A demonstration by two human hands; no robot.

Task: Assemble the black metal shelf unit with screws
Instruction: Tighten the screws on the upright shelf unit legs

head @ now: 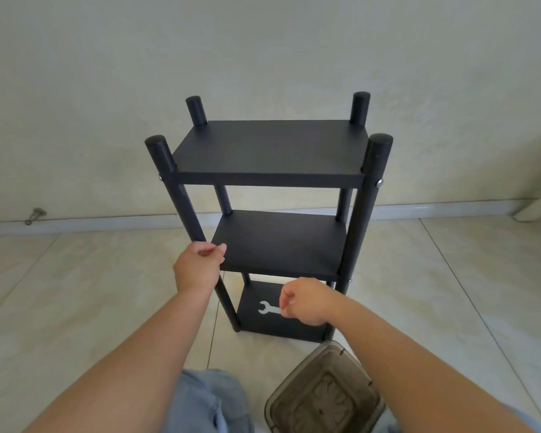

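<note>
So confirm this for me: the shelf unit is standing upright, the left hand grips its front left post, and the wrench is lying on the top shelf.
Not quite. In the head view the wrench lies on the bottom shelf, not the top one. The rest holds: the shelf unit stands upright and the left hand grips its front left post.

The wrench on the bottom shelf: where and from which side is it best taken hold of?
Probably by the straight handle of the wrench, from above and the front. It lies flat on the bottom shelf with its open jaw end pointing left, so the handle end sits nearest the right hand, whose fingers already cover that end. The middle shelf overhangs, so come in low from the open front.
</note>
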